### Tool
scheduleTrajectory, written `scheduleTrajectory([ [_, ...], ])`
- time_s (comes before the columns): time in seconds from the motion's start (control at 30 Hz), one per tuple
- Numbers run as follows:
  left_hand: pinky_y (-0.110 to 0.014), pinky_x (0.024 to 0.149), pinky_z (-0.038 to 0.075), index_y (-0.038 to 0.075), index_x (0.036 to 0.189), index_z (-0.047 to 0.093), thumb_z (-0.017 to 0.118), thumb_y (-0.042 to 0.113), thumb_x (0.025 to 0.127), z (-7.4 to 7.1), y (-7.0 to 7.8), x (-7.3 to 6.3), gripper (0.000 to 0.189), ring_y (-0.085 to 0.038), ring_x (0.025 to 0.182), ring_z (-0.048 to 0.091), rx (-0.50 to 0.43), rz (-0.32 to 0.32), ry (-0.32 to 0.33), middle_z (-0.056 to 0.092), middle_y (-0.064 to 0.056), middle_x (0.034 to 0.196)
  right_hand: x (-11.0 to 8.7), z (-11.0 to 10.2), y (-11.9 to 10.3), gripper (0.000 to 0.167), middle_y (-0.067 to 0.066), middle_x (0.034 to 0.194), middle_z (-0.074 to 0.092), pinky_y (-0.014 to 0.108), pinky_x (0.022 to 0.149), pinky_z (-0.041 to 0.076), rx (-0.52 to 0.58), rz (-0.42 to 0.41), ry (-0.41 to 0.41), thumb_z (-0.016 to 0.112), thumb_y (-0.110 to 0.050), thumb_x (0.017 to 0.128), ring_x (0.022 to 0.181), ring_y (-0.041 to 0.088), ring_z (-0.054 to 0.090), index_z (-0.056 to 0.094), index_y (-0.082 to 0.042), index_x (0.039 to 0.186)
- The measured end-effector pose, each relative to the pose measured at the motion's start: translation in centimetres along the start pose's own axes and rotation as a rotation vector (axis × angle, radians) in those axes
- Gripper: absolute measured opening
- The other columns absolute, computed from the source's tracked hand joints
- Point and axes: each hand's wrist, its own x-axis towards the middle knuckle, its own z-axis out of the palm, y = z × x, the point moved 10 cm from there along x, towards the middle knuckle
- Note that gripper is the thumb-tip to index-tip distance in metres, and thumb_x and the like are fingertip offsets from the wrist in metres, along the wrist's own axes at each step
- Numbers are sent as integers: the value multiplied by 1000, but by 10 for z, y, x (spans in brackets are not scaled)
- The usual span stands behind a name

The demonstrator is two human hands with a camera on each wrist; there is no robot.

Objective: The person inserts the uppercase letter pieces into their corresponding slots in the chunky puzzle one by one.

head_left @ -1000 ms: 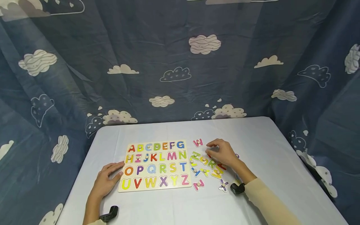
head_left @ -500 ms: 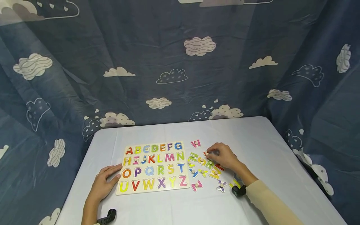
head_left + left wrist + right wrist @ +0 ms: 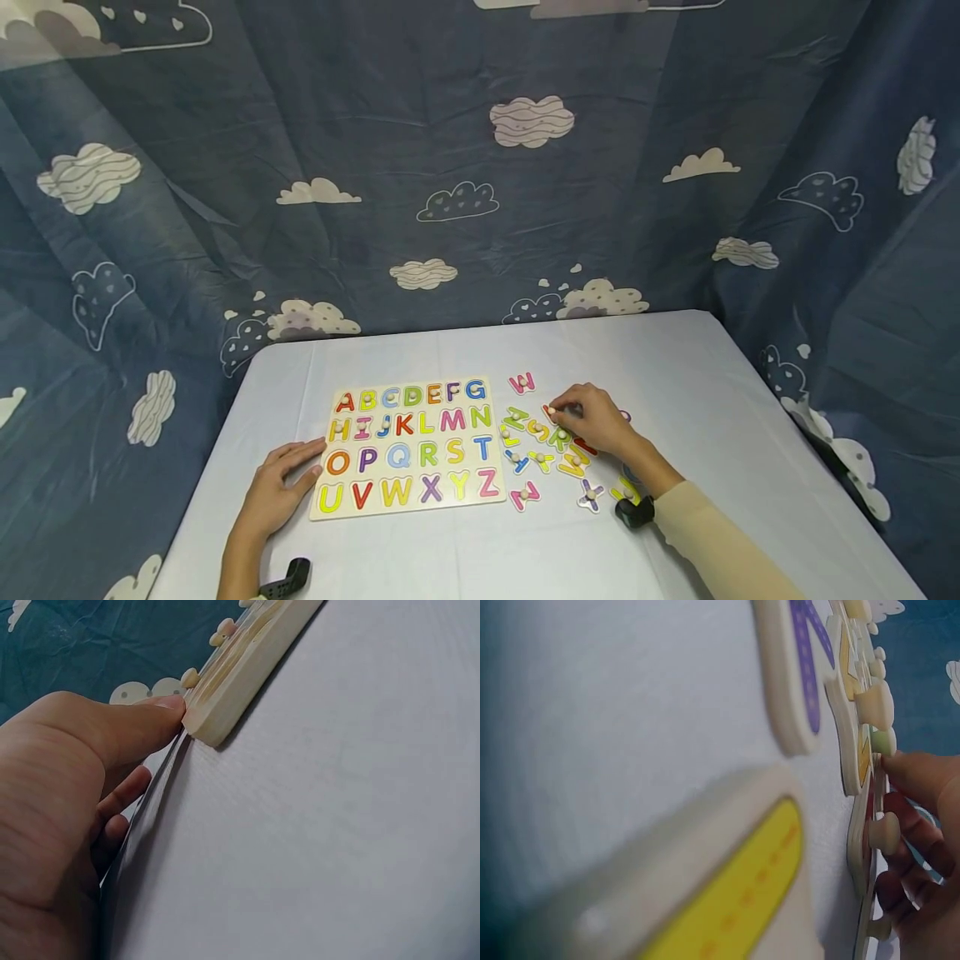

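A wooden alphabet board (image 3: 408, 511) lies on the table, with knobbed letters seated in its upper rows. My left hand (image 3: 276, 493) rests at the board's left edge, fingers extended; in the left wrist view the thumb (image 3: 146, 724) touches the board's corner (image 3: 214, 724). To the board's right, my right hand (image 3: 596, 421) pinches a red letter piece (image 3: 548, 412) by its knob, among the loose letters. Which letter it is cannot be made out, since the fingers partly cover it. A purple X piece (image 3: 591, 496) and a yellow piece (image 3: 625, 492) lie nearer the wrist.
Several loose knobbed letters lie close together right of the board, including a pink W-shaped piece (image 3: 522, 383), a pink Z-like piece (image 3: 524, 496) and a yellow Y (image 3: 540, 461). A white cloth covers the table (image 3: 450, 558). A dark cloud-patterned curtain (image 3: 450, 242) hangs behind.
My right hand has come down onto the red letter piece, its fingertips closing at the knob. My left hand stays at the board's edge. The head view has shifted slightly.
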Motion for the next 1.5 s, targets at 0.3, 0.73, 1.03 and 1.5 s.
scheduleTrajectory([
  [0.3,-67,115,31,16,137,68,74,25,96,-2,3,-3,42,-32,140,42,-4,4,18,63,-8,143,2,-15,-10,18,-9,100,73,44,93,53,-9,0,30,80,-23,91,103,18,62,80,-18,108],
  [0.73,-68,115,30,16,137,68,74,23,96,-3,3,-4,42,-33,141,41,-8,-2,19,63,-9,144,13,-41,-41,17,-4,99,75,45,88,53,12,-90,111,81,-21,90,101,25,64,80,-16,106],
  [1.03,-70,115,30,16,138,67,74,27,96,-3,-3,-3,44,-34,143,39,-13,-22,9,62,-9,145,30,-33,-65,18,-6,99,74,48,93,53,40,-91,118,82,-25,90,104,27,62,80,-18,107],
  [1.5,-68,114,31,16,138,67,74,27,97,-1,6,-3,43,-32,141,40,3,7,13,63,-8,143,53,15,-118,16,-9,95,73,42,92,54,130,-134,64,81,-27,91,100,23,63,81,-19,104],
])
